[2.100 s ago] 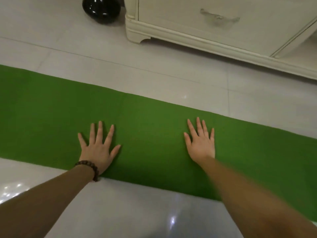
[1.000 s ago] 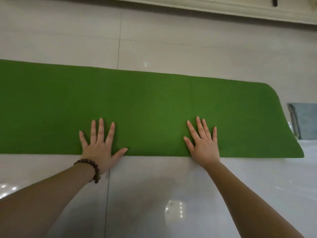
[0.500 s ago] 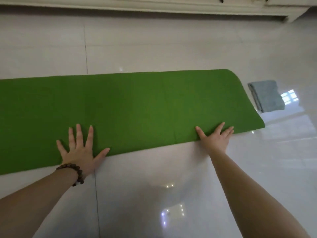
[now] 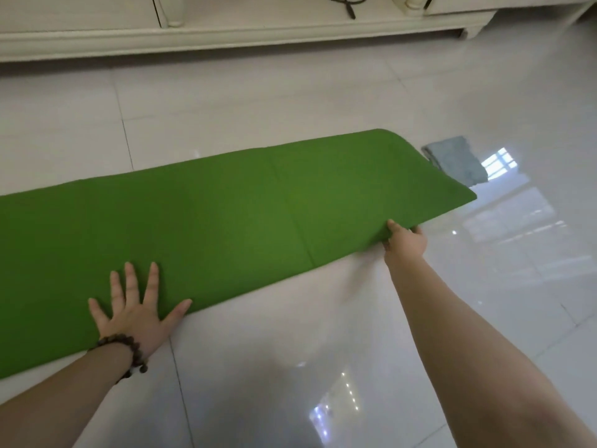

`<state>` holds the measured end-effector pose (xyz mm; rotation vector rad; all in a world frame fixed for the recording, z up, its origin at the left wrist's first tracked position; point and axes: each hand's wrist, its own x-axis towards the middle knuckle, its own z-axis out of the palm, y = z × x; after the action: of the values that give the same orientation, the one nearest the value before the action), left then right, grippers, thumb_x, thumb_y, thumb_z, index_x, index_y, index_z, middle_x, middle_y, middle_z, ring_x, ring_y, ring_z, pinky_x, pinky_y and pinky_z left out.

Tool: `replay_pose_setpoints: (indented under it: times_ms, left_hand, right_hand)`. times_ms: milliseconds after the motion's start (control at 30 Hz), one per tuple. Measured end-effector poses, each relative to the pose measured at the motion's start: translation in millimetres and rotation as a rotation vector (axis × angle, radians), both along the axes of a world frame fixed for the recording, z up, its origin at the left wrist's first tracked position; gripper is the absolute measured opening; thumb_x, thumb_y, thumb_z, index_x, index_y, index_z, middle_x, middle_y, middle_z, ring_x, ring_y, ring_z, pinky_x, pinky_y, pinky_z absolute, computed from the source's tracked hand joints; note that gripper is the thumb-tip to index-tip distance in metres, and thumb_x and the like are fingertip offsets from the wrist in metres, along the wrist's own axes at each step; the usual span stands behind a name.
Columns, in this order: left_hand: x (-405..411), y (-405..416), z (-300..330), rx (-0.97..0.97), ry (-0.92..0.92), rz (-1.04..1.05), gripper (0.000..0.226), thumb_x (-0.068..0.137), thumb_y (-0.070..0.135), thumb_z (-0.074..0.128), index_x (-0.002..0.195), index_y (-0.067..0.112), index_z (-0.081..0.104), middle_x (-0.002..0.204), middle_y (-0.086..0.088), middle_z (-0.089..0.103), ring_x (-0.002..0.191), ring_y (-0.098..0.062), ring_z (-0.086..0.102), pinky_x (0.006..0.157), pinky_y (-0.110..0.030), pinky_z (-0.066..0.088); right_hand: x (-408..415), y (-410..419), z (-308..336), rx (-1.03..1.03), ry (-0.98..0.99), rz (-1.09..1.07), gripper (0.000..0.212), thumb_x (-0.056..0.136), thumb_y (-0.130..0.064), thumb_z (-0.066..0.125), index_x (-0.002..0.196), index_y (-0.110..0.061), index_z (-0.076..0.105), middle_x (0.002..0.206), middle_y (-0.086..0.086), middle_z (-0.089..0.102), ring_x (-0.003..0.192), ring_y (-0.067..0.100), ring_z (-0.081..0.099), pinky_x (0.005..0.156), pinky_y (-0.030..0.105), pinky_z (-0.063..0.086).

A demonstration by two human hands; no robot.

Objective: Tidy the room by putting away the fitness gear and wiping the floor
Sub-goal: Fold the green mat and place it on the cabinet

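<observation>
A long green exercise mat point(image 4: 226, 215) lies folded lengthwise on the glossy white tiled floor point(image 4: 290, 367), running from the left edge to the right of centre. My left hand point(image 4: 135, 308) rests flat on the mat's near edge, fingers spread, a bead bracelet on the wrist. My right hand point(image 4: 405, 242) grips the near edge close to the mat's right end, thumb on top and fingers tucked under, lifting that edge slightly. A folded grey cloth point(image 4: 455, 158) lies on the floor just beyond the mat's right end.
A cream low cabinet point(image 4: 245, 30) runs along the back, with a black cable point(image 4: 345, 4) lying on its shelf. Bright window reflections shine on the tiles at the right and bottom.
My view has swung right along the mat to its end. My right hand slid right along the near edge and went from lying flat to gripping it. My left hand stays flat.
</observation>
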<state>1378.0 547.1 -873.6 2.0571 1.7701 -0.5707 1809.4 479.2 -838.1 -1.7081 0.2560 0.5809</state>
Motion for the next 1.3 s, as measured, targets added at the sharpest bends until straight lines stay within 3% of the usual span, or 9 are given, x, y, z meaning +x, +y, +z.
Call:
replay_pose_setpoints:
  times_ms: [133, 333, 600, 733, 867, 967, 1100, 1200, 1300]
  left_hand:
    - [-0.4, -0.8, -1.4, 0.010, -0.016, -0.004, 0.095, 0.070, 0.084, 0.007, 0.144, 0.035, -0.026, 0.156, -0.005, -0.029, 0.145, -0.026, -0.022, 0.114, -0.058, -0.004]
    - [-13.2, -3.0, -1.4, 0.038, -0.054, -0.050, 0.092, 0.069, 0.082, 0.004, 0.144, 0.037, -0.025, 0.154, 0.003, -0.030, 0.145, -0.023, -0.022, 0.114, -0.058, -0.004]
    - [-72.6, -16.6, -8.1, 0.128, -0.113, -0.057, 0.098, 0.067, 0.085, -0.003, 0.149, 0.032, -0.012, 0.155, 0.003, -0.020, 0.145, -0.022, -0.018, 0.114, -0.053, -0.009]
    - [-91.8, -18.3, -2.5, 0.149, -0.218, 0.003, 0.111, 0.060, 0.092, -0.011, 0.146, 0.022, -0.020, 0.156, 0.000, -0.018, 0.144, -0.015, -0.018, 0.118, -0.045, -0.008]
    - [-105.4, -17.3, 4.2, 0.152, -0.365, 0.081, 0.118, 0.056, 0.098, 0.001, 0.143, 0.024, -0.028, 0.156, 0.001, -0.017, 0.145, -0.011, -0.009, 0.119, -0.043, -0.005]
    - [-111.7, -16.8, 6.6, 0.153, -0.362, 0.100, 0.126, 0.048, 0.102, 0.012, 0.138, 0.031, -0.039, 0.156, 0.000, -0.023, 0.144, -0.011, -0.007, 0.118, -0.048, -0.003]
    - [-104.4, -12.9, 11.6, 0.105, -0.245, -0.052, 0.112, 0.048, 0.099, 0.011, 0.132, 0.047, -0.042, 0.147, 0.004, -0.045, 0.143, -0.023, -0.025, 0.112, -0.063, -0.005]
    - [-87.4, -11.1, 12.1, 0.076, -0.222, -0.148, 0.098, 0.060, 0.093, 0.015, 0.131, 0.053, -0.039, 0.142, 0.010, -0.050, 0.140, -0.025, -0.031, 0.108, -0.068, -0.005]
    - [-73.0, -11.4, 8.8, 0.072, -0.190, -0.153, 0.085, 0.063, 0.090, 0.001, 0.131, 0.054, -0.036, 0.144, 0.008, -0.048, 0.137, -0.022, -0.033, 0.107, -0.070, -0.005]
  right_hand:
    - [-11.6, 1.4, 26.4, 0.145, -0.073, 0.133, 0.035, 0.091, 0.006, 0.051, 0.117, -0.016, 0.042, 0.100, 0.004, 0.061, 0.087, 0.018, 0.062, 0.082, 0.040, 0.055]
    - [-49.6, 1.4, 71.9, 0.183, -0.290, 0.370, 0.029, 0.091, 0.001, 0.053, 0.111, -0.019, 0.049, 0.102, 0.004, 0.068, 0.100, 0.025, 0.066, 0.089, 0.043, 0.054]
    - [-148.6, 9.7, 92.9, 0.193, -0.610, 0.837, 0.038, 0.093, 0.000, 0.052, 0.128, -0.014, 0.055, 0.122, -0.002, 0.064, 0.113, 0.010, 0.060, 0.098, 0.030, 0.048]
    - [-200.0, 17.7, 58.6, 0.139, -0.753, 1.149, 0.049, 0.093, -0.002, 0.052, 0.135, -0.026, 0.048, 0.148, -0.005, 0.039, 0.139, 0.008, 0.032, 0.115, 0.033, 0.028]
    - [-234.7, 13.1, 5.9, -0.103, -1.026, 1.561, 0.051, 0.090, -0.007, 0.050, 0.139, -0.023, 0.047, 0.152, 0.009, 0.031, 0.144, 0.022, 0.022, 0.119, 0.045, 0.010]
    - [-243.4, 6.7, -26.3, -0.362, -1.204, 1.763, 0.048, 0.094, -0.029, 0.036, 0.142, -0.025, 0.041, 0.154, 0.003, 0.013, 0.146, 0.024, 0.014, 0.118, 0.044, -0.004]
    - [-241.6, 12.0, -25.3, -0.414, -1.273, 1.777, 0.071, 0.090, -0.068, 0.007, 0.143, -0.032, 0.039, 0.157, -0.001, 0.015, 0.147, 0.017, 0.008, 0.119, 0.047, 0.001]
    - [-241.8, 22.9, -17.6, -0.436, -1.335, 1.710, 0.063, 0.093, -0.065, 0.010, 0.144, -0.037, 0.034, 0.159, -0.002, 0.011, 0.147, 0.017, 0.001, 0.116, 0.056, 0.001]
    - [-243.7, 30.1, -21.8, -0.630, -1.347, 1.749, 0.062, 0.091, -0.066, 0.001, 0.148, -0.043, 0.008, 0.160, 0.000, -0.007, 0.146, 0.021, -0.013, 0.113, 0.060, -0.010]
